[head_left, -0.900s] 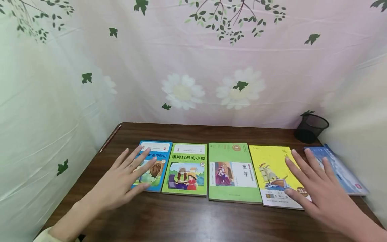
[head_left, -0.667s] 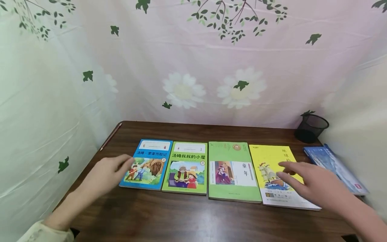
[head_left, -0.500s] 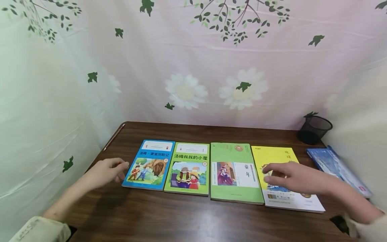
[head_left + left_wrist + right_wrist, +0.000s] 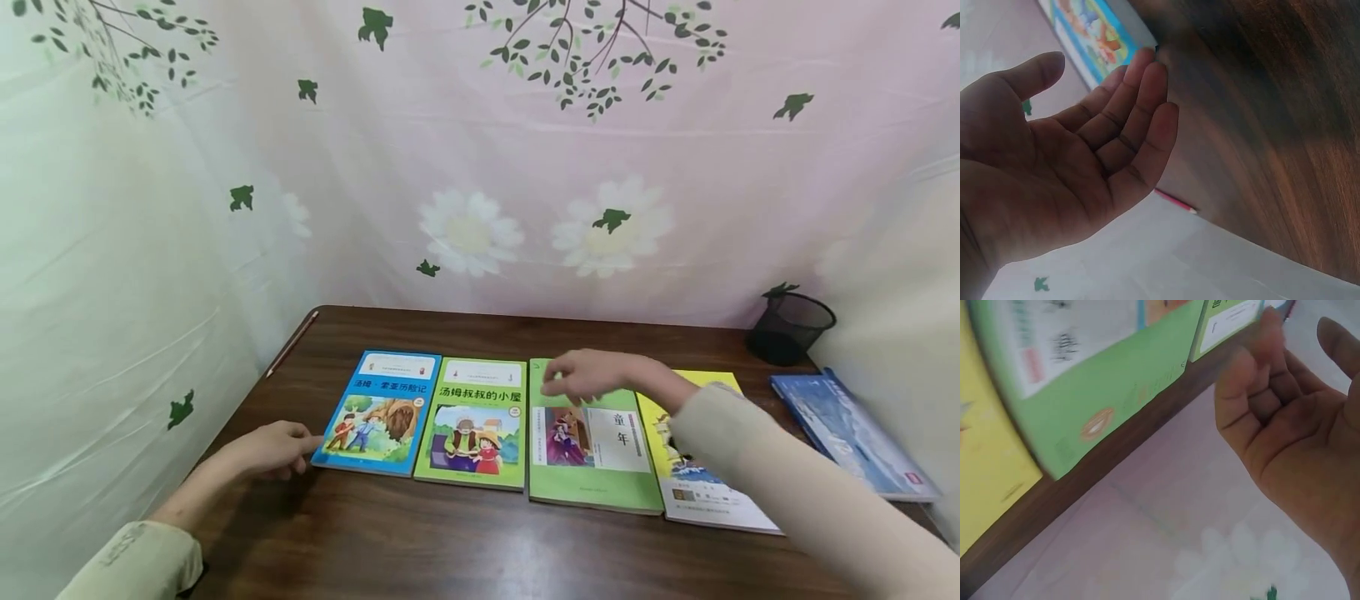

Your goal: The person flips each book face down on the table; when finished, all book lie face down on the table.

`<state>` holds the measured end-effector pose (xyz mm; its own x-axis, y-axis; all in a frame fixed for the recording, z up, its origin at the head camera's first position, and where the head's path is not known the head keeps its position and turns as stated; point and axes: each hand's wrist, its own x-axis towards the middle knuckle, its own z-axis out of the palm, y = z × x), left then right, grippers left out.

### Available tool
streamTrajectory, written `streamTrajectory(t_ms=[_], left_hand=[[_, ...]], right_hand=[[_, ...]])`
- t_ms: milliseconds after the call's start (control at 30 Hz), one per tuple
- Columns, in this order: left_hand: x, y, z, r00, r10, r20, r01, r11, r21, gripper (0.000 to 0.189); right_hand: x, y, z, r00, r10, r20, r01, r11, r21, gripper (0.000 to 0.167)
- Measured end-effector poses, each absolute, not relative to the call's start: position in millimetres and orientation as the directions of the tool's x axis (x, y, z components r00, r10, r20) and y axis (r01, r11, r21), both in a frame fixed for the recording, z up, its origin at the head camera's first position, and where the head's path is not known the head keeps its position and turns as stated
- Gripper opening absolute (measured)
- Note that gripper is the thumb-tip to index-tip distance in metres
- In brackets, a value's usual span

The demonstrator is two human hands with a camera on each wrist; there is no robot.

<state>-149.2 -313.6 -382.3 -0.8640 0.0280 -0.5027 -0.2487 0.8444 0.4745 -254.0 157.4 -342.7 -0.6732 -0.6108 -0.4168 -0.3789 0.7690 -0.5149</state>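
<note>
A row of books lies flat on the dark wooden table point(image 4: 480, 533): a blue book point(image 4: 371, 425), a green-bordered book point(image 4: 480, 396), a larger green book point(image 4: 596, 487) and a yellow book point(image 4: 720, 500). My left hand point(image 4: 273, 448) is at the blue book's lower left edge, fingers loosely bent and thumb apart; whether a fingertip touches the cover is unclear. Over the upper part of the larger green book hovers my right hand point(image 4: 588, 373), its fingers slightly bent and holding nothing. The right sleeve hides part of the yellow book.
Another blue-and-white book point(image 4: 847, 433) lies at the right. Behind it stands a black mesh pen holder point(image 4: 791, 325). A pencil point(image 4: 292, 343) lies along the table's left edge. Printed cloth point(image 4: 510, 150) hangs at the back and both sides.
Both hands were spread above the outer books. The left has dropped to the blue book's left edge with its fingers loosely bent; the right has swept left from the yellow book over the larger green one.
</note>
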Motion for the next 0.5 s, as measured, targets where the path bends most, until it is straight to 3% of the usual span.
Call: streamTrajectory(t_ms=[233,500], left_hand=[[-156,-308,-394,-0.865,-0.019,-0.502,-0.233,0.901,0.367,0.039],[-162,-303,-399,-0.867,-0.053,-0.496,-0.228,0.926,0.300,0.043]], right_hand=[[-291,104,-354,-0.704,-0.591,-0.394,-0.392,0.786,-0.478,0.035],[-314,50,-373,-0.738,-0.617,-0.275,-0.406,0.731,-0.549,0.033]])
